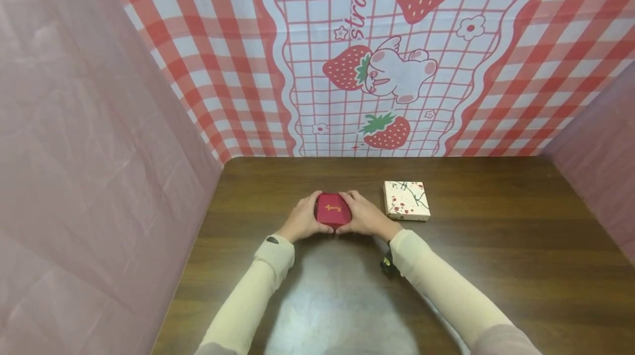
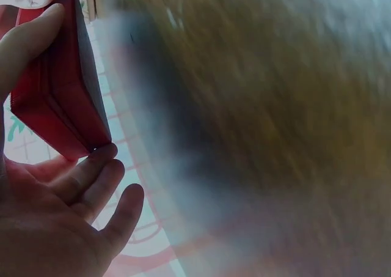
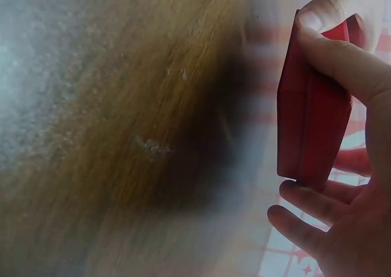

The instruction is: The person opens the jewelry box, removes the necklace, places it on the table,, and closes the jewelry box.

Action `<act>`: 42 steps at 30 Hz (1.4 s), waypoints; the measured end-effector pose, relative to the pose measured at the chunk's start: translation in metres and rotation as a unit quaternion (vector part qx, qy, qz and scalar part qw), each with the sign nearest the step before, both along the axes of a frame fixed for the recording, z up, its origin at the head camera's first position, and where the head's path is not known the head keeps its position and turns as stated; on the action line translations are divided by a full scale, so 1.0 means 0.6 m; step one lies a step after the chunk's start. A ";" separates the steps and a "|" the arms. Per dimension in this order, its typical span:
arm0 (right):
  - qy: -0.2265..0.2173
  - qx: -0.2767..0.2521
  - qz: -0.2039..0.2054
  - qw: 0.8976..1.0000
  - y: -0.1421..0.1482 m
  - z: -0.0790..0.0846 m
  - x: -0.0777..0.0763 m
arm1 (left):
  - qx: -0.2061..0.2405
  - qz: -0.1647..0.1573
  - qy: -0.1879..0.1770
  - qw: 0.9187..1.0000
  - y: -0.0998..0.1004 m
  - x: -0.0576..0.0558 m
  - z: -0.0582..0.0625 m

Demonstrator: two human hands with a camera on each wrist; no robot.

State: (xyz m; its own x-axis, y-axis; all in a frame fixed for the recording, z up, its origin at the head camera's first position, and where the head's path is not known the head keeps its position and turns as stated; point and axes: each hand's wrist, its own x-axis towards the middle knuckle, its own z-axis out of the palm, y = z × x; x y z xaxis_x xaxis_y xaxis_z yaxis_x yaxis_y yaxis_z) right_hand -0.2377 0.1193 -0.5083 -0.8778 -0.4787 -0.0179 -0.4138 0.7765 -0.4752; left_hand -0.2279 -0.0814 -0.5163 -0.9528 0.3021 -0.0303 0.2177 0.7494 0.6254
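The left hand (image 1: pixel 303 218) and right hand (image 1: pixel 366 217) grip opposite sides of a red gift box (image 1: pixel 333 209) with gold lettering, thumbs on its near side; the box is over the wood-grain table (image 1: pixel 317 305), toward its far edge; a cream blossom-print box (image 1: pixel 408 200) lies just beyond the right wrist; a strawberry-print gingham cloth (image 1: pixel 238 68) hangs behind.

I can pass: worktop (image 1: pixel 501 256) right of patterned box (image 1: pixel 407 200) | blocking me: right hand (image 1: pixel 364 216) on its left, curtain (image 1: pixel 238 68) behind
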 end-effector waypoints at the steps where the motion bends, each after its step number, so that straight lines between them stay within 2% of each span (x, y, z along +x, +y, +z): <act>1: 0.000 0.001 -0.001 1.000 0.001 0.001 0.002 | 0.000 -0.001 0.002 1.000 0.001 0.002 0.000; 11: 0.010 -0.003 0.004 1.000 0.009 0.016 0.028 | 0.004 -0.011 0.029 1.000 0.008 0.025 -0.001; 23: 0.008 -0.006 0.003 1.000 0.025 0.025 0.062 | 0.015 -0.028 0.041 0.999 0.023 0.056 0.000; 35: 0.015 -0.039 -0.004 0.999 0.053 0.028 0.087 | 0.032 -0.042 0.033 0.998 0.037 0.080 0.005; 42: 0.024 -0.040 -0.004 0.999 0.060 0.029 0.094 | 0.040 -0.038 0.027 0.998 0.041 0.085 0.002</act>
